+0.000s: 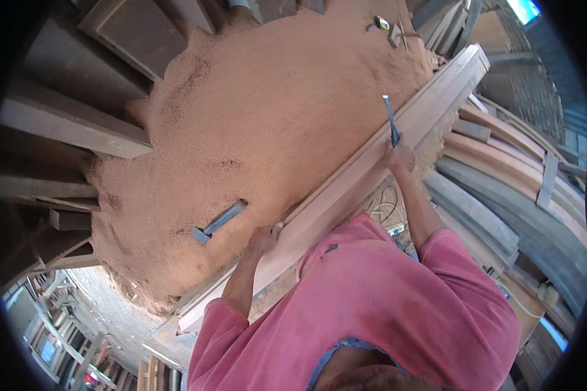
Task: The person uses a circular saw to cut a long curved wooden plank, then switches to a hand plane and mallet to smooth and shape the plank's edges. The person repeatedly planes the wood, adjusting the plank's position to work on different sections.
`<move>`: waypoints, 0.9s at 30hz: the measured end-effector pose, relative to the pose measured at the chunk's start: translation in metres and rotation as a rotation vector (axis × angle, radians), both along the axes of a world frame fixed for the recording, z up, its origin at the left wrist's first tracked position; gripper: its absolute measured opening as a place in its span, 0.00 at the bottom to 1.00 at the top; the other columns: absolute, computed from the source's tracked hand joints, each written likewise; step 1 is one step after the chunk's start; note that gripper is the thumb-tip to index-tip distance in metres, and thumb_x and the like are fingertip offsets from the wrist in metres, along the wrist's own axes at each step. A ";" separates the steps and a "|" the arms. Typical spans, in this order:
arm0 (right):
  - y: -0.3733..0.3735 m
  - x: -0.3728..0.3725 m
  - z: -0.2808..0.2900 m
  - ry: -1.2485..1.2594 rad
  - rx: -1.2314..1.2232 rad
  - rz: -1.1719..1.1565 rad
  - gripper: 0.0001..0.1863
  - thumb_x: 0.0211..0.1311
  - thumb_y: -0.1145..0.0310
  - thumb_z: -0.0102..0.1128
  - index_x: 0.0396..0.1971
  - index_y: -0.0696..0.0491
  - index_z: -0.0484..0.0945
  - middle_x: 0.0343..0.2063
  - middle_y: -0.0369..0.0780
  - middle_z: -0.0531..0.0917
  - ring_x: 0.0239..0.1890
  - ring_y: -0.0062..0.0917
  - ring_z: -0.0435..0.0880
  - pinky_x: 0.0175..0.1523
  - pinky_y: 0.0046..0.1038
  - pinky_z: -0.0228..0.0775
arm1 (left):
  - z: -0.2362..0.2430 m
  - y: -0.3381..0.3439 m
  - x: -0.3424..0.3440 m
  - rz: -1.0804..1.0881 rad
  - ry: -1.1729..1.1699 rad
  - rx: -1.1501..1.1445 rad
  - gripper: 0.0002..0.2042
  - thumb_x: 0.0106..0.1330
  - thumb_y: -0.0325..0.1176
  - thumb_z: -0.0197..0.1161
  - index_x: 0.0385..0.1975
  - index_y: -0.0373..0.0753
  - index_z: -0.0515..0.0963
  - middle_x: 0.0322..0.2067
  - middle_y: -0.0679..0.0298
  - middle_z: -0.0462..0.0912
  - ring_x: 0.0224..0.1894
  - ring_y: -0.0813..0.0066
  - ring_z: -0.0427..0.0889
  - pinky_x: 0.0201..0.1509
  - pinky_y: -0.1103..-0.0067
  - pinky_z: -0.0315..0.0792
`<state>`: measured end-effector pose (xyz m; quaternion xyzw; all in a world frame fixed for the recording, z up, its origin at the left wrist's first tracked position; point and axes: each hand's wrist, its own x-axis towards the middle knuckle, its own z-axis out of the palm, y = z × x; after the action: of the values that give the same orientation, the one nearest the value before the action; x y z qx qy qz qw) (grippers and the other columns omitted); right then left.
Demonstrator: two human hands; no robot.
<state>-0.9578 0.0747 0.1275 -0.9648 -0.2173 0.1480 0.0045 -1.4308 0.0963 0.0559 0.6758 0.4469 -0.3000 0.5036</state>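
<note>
While the long wooden plank (pixel 346 189) lies diagonally on its narrow side, from the lower left up to the upper right, both hands work on it. The left hand (pixel 265 238) is closed over the plank's near edge, fingers curled on the upper face, probably to keep the plank from sliding or turning. The right hand (pixel 399 156) is closed around the handle of a blue chisel (pixel 389 118), whose blade points up and away from the person, along the top of the plank. I think this angle lets the tool follow the length of the wood.

On the far side of the plank a big heap of sawdust (pixel 261 124) fills almost all the space, and it touches the plank along its far edge. A blue hammer-like tool (pixel 219 221) lies in the sawdust, near the left hand but apart from it. Far up on the heap lies a small yellow and black object (pixel 382 23); I cannot tell what it is.

To the right, curved boards (pixel 502 176) are stacked just beside the plank, so room there is narrow. Dark beams (pixel 72 124) close the left side. The most open room is along the plank itself.
</note>
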 end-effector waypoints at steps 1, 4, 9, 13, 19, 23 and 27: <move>0.007 -0.001 0.002 0.018 -0.028 0.057 0.20 0.68 0.51 0.56 0.53 0.45 0.78 0.40 0.53 0.86 0.47 0.53 0.84 0.53 0.51 0.74 | -0.004 -0.001 0.000 0.010 0.039 -0.013 0.34 0.77 0.62 0.37 0.55 0.39 0.82 0.50 0.38 0.82 0.57 0.39 0.80 0.65 0.58 0.71; 0.005 0.002 -0.008 0.033 -0.032 0.198 0.21 0.67 0.52 0.57 0.54 0.46 0.79 0.43 0.53 0.86 0.50 0.53 0.83 0.55 0.50 0.74 | 0.007 -0.012 0.010 0.160 0.090 -0.061 0.35 0.78 0.60 0.36 0.54 0.33 0.81 0.51 0.37 0.81 0.59 0.38 0.77 0.69 0.60 0.67; 0.006 -0.010 -0.019 0.091 -0.099 0.276 0.23 0.67 0.54 0.54 0.58 0.46 0.77 0.47 0.53 0.85 0.53 0.51 0.82 0.59 0.49 0.72 | -0.018 -0.046 0.003 0.250 0.007 -0.114 0.37 0.79 0.59 0.32 0.56 0.27 0.78 0.57 0.36 0.77 0.63 0.39 0.74 0.72 0.58 0.64; 0.004 -0.011 -0.006 0.153 -0.119 0.286 0.24 0.67 0.54 0.54 0.59 0.46 0.76 0.47 0.54 0.84 0.54 0.52 0.82 0.60 0.49 0.71 | -0.012 -0.049 0.004 0.236 0.088 -0.118 0.39 0.77 0.62 0.32 0.57 0.30 0.78 0.59 0.38 0.76 0.65 0.39 0.72 0.73 0.58 0.63; -0.016 0.017 -0.008 0.057 -0.042 0.355 0.21 0.64 0.53 0.60 0.49 0.51 0.82 0.44 0.54 0.86 0.52 0.52 0.83 0.57 0.49 0.73 | 0.027 -0.050 0.011 0.258 0.049 0.035 0.40 0.74 0.67 0.36 0.58 0.32 0.78 0.58 0.37 0.77 0.65 0.40 0.73 0.70 0.56 0.65; 0.021 0.019 0.064 0.163 -0.186 0.513 0.24 0.66 0.52 0.59 0.51 0.56 0.80 0.45 0.57 0.84 0.52 0.53 0.82 0.55 0.50 0.73 | 0.111 -0.034 0.024 0.096 0.108 0.081 0.42 0.65 0.73 0.49 0.56 0.35 0.77 0.56 0.40 0.79 0.66 0.44 0.73 0.66 0.57 0.70; 0.069 -0.005 0.063 0.195 -0.033 0.658 0.25 0.67 0.52 0.59 0.50 0.59 0.79 0.43 0.58 0.85 0.50 0.56 0.83 0.53 0.51 0.73 | 0.100 -0.092 0.019 0.152 0.011 0.361 0.40 0.56 0.70 0.64 0.53 0.37 0.77 0.51 0.44 0.81 0.59 0.46 0.78 0.62 0.57 0.73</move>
<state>-0.9628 0.1437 0.1907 -0.8243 -0.5129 0.2366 -0.0382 -1.4120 0.0039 0.1559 0.7176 0.5461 -0.1800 0.3929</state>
